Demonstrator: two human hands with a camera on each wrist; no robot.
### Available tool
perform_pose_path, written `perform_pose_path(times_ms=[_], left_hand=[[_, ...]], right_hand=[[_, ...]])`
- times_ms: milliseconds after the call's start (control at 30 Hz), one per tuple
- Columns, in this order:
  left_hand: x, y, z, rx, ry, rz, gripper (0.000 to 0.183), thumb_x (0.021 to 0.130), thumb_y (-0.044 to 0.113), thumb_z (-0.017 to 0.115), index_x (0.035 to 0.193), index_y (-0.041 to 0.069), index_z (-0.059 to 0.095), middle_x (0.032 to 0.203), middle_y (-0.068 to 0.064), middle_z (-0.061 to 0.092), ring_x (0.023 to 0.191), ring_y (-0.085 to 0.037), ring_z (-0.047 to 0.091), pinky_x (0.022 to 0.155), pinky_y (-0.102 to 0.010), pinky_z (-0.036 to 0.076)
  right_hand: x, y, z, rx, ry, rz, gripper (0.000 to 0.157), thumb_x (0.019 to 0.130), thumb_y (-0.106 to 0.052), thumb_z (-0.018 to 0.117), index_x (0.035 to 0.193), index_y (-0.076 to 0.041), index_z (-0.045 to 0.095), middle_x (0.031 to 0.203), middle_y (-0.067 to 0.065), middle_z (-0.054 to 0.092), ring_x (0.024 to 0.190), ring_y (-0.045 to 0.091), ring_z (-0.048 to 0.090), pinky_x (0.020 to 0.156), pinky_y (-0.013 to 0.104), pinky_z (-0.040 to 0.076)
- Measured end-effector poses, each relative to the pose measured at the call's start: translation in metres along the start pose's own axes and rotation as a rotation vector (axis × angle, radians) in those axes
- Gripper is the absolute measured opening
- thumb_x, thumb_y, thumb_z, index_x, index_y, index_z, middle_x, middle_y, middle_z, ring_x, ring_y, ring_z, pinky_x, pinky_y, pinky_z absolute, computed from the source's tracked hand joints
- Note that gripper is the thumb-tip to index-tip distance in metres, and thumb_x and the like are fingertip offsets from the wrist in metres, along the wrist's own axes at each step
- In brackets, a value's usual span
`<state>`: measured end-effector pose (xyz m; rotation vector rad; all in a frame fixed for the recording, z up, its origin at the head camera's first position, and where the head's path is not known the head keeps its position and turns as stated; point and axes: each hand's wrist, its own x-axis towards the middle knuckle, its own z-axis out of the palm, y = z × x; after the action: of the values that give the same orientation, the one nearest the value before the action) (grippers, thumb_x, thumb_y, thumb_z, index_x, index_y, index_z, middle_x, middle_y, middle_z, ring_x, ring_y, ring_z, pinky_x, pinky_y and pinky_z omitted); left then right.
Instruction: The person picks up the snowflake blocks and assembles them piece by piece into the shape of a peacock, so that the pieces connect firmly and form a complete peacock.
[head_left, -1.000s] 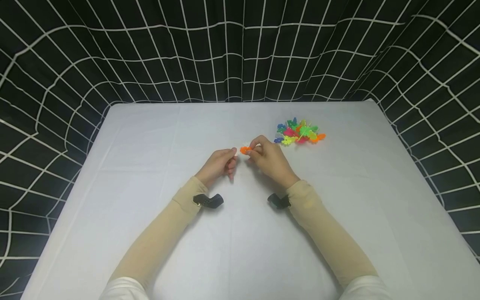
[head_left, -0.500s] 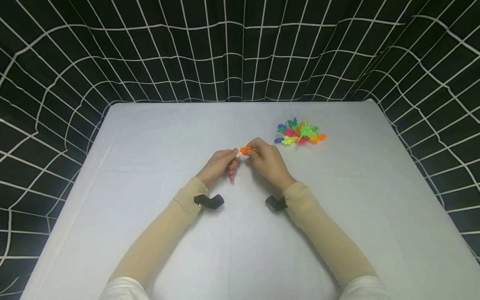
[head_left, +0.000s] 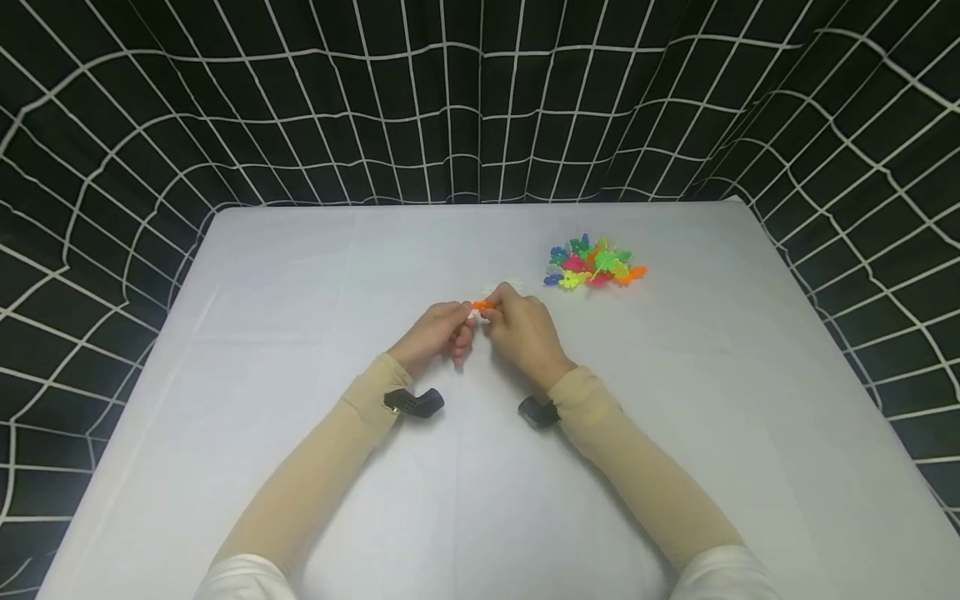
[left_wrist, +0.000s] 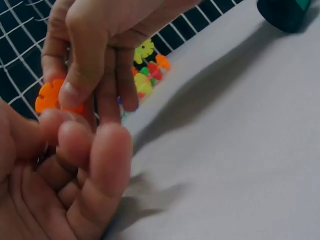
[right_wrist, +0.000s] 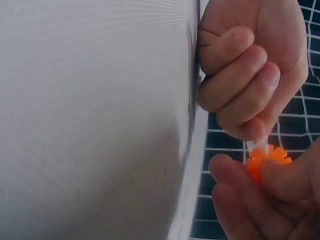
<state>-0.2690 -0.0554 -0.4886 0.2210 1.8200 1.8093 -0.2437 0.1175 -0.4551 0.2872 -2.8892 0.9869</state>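
Observation:
Near the middle of the table my right hand (head_left: pixel 527 333) pinches an orange snowflake disc (head_left: pixel 481 305) between thumb and fingers. In the right wrist view the notched rim of this orange disc (right_wrist: pixel 276 153) shows past the thumb. My left hand (head_left: pixel 437 335) holds a small white plastic piece (right_wrist: pixel 256 146) at its thumb and index fingertips, the other fingers curled in. Most of that white piece is hidden by the fingers. Both hands meet fingertip to fingertip, and the orange disc's edge lies right at the white piece. The left wrist view shows the orange disc (left_wrist: pixel 49 96) beyond the left fingers.
A loose pile of several coloured snowflake discs (head_left: pixel 606 261) lies beyond the right hand, toward the back right of the white-covered table (head_left: pixel 300 275). A black curtain with a white grid (head_left: pixel 465 100) stands around the back and sides.
My right hand has moved left and slightly nearer, bringing the orange disc up against the left fingertips and turning it more edge-on. The left hand stays nearly in place.

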Motion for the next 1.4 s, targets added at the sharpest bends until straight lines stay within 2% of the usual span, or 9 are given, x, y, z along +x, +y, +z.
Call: perform_pose_path(times_ms=[300,500,600,767,933,1100,1200,1300,1400], left_hand=[[0.008,-0.005,0.002,-0.101,0.022,0.031,0.033,0.109,0.033,0.039,0.097,0.004,0.051,0.062,0.002,0.047,0.054,-0.014,0.048,0.051,-0.030,0.053],[0.006,-0.004,-0.007,-0.303,0.031,0.052,0.031,0.111,0.030,0.035,0.094,0.007,0.046,0.059,0.003,0.045,0.056,-0.013,0.045,0.054,-0.027,0.049],[0.006,-0.004,-0.008,-0.311,0.018,0.059,0.031,0.111,0.030,0.034,0.094,0.006,0.046,0.059,0.003,0.046,0.056,-0.012,0.046,0.056,-0.026,0.049],[0.005,-0.002,-0.007,-0.303,0.018,0.063,0.030,0.110,0.029,0.037,0.100,0.002,0.047,0.060,0.003,0.047,0.057,-0.012,0.046,0.056,-0.026,0.050],[0.004,-0.002,-0.007,-0.309,0.029,0.054,0.027,0.109,0.028,0.040,0.098,0.004,0.048,0.063,0.002,0.045,0.058,-0.013,0.045,0.056,-0.026,0.049],[0.004,-0.002,-0.007,-0.302,0.025,0.059,0.027,0.109,0.029,0.041,0.097,0.006,0.048,0.064,0.002,0.045,0.058,-0.014,0.045,0.055,-0.027,0.051],[0.004,-0.001,-0.007,-0.300,0.024,0.059,0.027,0.109,0.029,0.041,0.098,0.006,0.048,0.064,0.002,0.046,0.059,-0.014,0.046,0.055,-0.027,0.052],[0.003,-0.002,-0.008,-0.299,0.029,0.052,0.026,0.109,0.029,0.041,0.099,0.006,0.049,0.064,0.002,0.046,0.059,-0.014,0.046,0.056,-0.027,0.051],[0.004,-0.002,-0.008,-0.301,0.027,0.053,0.028,0.108,0.029,0.041,0.100,0.004,0.049,0.064,0.002,0.046,0.059,-0.014,0.046,0.055,-0.028,0.051]], right_hand=[[0.011,0.026,-0.029,0.108,-0.292,0.113,0.039,0.100,-0.028,0.063,0.136,-0.017,0.053,0.106,0.009,0.073,0.082,0.023,0.062,0.074,0.035,0.054],[0.015,0.046,-0.039,-0.087,-0.364,0.132,0.061,0.101,-0.036,0.054,0.156,-0.017,0.037,0.134,0.019,0.062,0.126,0.034,0.056,0.112,0.054,0.045],[0.015,0.050,-0.038,-0.156,-0.403,0.125,0.066,0.101,-0.040,0.053,0.160,-0.019,0.031,0.135,0.021,0.055,0.127,0.034,0.049,0.111,0.053,0.044],[0.014,0.052,-0.038,-0.232,-0.430,0.142,0.063,0.100,-0.043,0.054,0.157,-0.024,0.037,0.121,0.015,0.052,0.110,0.027,0.046,0.091,0.045,0.051],[0.016,0.053,-0.041,-0.184,-0.412,0.157,0.056,0.100,-0.038,0.055,0.152,-0.021,0.044,0.143,0.013,0.054,0.134,0.032,0.047,0.112,0.057,0.043],[0.017,0.054,-0.039,-0.243,-0.434,0.133,0.065,0.102,-0.044,0.050,0.160,-0.025,0.029,0.146,0.016,0.051,0.134,0.032,0.046,0.110,0.059,0.044],[0.016,0.053,-0.040,-0.250,-0.442,0.125,0.058,0.101,-0.043,0.052,0.154,-0.022,0.041,0.136,0.015,0.055,0.124,0.030,0.050,0.106,0.058,0.048],[0.017,0.053,-0.042,-0.198,-0.445,0.134,0.057,0.100,-0.041,0.055,0.152,-0.021,0.044,0.145,0.013,0.054,0.134,0.033,0.048,0.113,0.059,0.042],[0.021,0.055,-0.042,-0.181,-0.456,0.133,0.067,0.101,-0.042,0.054,0.159,-0.022,0.030,0.159,0.013,0.043,0.148,0.037,0.037,0.120,0.061,0.032]])
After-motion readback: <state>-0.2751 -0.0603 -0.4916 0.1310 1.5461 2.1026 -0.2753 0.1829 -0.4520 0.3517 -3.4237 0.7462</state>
